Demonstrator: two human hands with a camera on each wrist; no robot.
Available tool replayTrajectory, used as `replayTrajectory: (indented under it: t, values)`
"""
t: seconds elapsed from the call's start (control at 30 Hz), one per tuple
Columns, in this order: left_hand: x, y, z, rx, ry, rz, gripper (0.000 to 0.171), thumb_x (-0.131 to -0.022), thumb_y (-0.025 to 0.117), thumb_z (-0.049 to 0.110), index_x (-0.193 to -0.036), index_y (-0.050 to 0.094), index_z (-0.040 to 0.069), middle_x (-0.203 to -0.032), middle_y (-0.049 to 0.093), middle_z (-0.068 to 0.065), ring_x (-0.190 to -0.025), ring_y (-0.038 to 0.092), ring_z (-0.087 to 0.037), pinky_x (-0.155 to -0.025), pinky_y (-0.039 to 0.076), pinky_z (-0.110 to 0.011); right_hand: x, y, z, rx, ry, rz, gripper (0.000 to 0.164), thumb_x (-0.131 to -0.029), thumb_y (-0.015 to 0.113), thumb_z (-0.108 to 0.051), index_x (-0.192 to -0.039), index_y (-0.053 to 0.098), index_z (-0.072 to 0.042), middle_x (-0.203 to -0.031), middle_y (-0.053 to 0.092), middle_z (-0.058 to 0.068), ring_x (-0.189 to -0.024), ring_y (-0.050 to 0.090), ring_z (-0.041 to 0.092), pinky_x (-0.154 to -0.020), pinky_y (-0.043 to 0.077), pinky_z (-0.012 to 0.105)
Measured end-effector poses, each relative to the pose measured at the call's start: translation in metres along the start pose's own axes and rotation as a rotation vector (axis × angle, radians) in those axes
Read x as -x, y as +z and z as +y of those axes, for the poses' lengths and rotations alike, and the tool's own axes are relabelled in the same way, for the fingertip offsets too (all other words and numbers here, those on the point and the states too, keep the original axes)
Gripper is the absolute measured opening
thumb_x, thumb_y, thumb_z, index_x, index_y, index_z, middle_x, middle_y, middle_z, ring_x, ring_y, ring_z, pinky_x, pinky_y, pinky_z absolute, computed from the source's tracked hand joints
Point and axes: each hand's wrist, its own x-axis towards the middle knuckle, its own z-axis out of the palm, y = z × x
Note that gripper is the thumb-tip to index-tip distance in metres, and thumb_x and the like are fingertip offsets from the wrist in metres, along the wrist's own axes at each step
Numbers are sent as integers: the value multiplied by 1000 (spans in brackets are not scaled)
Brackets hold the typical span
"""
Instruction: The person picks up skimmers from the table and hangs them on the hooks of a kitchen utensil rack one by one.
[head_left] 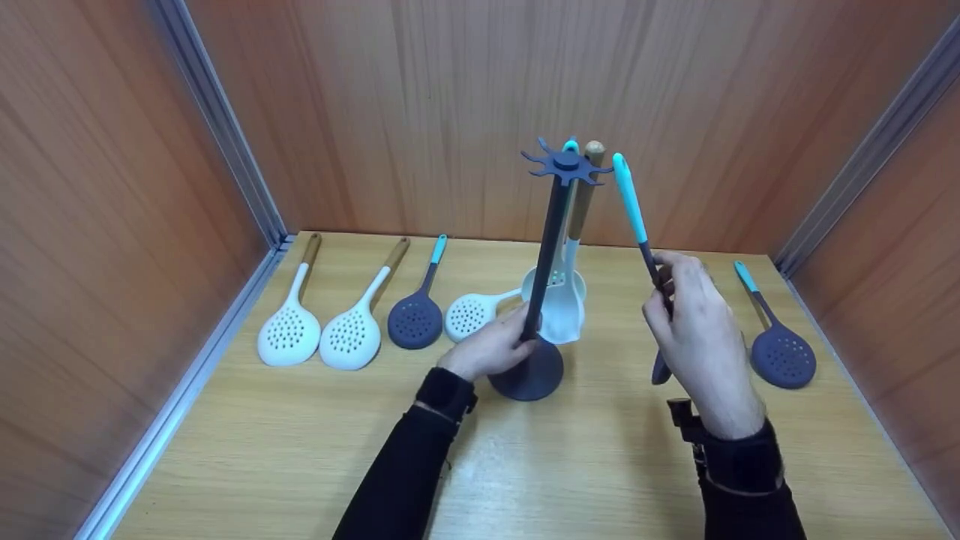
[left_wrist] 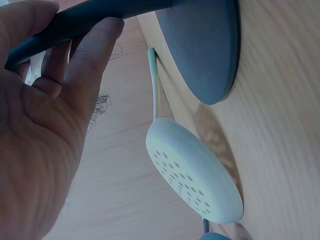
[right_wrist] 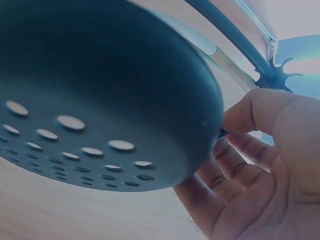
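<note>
My left hand (head_left: 491,346) grips the dark pole of a utensil stand (head_left: 553,240) just above its round base (head_left: 534,375). A crown of curved hooks (head_left: 568,163) tops the pole. My right hand (head_left: 696,330) pinches the neck of a dark skimmer with a turquoise handle (head_left: 631,196), handle up, the handle end close beside a hook. In the right wrist view its perforated head (right_wrist: 110,100) fills much of the picture. Behind the pole hang a white utensil with a wooden handle (head_left: 562,311) and a pale perforated one with a turquoise tip (head_left: 571,145).
Left on the table lie two white skimmers with wooden handles, one outer (head_left: 289,334) and one inner (head_left: 351,337), then a dark skimmer (head_left: 415,321) and a white skimmer (head_left: 469,315). Another dark skimmer (head_left: 784,356) lies at right. Wood panels (head_left: 480,97) enclose the back and sides.
</note>
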Motion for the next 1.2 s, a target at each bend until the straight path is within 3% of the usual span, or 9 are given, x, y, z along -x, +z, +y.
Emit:
replayTrajectory:
  t: [0.27,0.5,0.63,1.2]
  values:
    - [0,0,-1,4,9,-4,62,-97,58,28,-150,27,28,-143,47,-1,-131,46,-13,-107,39,-32,1,3,-1,18,0,-21,38,-93,52,-8,-131,49,-10,-104,57,6,-88,64,21,-57,55,36]
    - [-2,1,-2,7,24,11,52,-96,60,25,-142,35,27,-128,54,1,-123,51,-11,-104,43,-32,1,6,-2,14,-25,-17,37,-93,52,-9,-131,50,-11,-104,57,5,-89,63,18,-56,54,34]
    - [-2,2,-2,7,40,16,60,-96,60,24,-147,30,26,-135,52,-1,-127,48,-11,-106,40,-31,2,8,-2,24,-51,-11,38,-94,51,-9,-132,51,-13,-105,56,4,-87,62,17,-56,52,32]
    - [0,1,0,-1,-3,11,53,-96,60,27,-142,34,30,-125,54,2,-122,52,-13,-103,44,-34,2,23,-9,-72,-43,-104,41,-95,52,-11,-136,46,-14,-107,55,3,-92,61,15,-67,59,32]
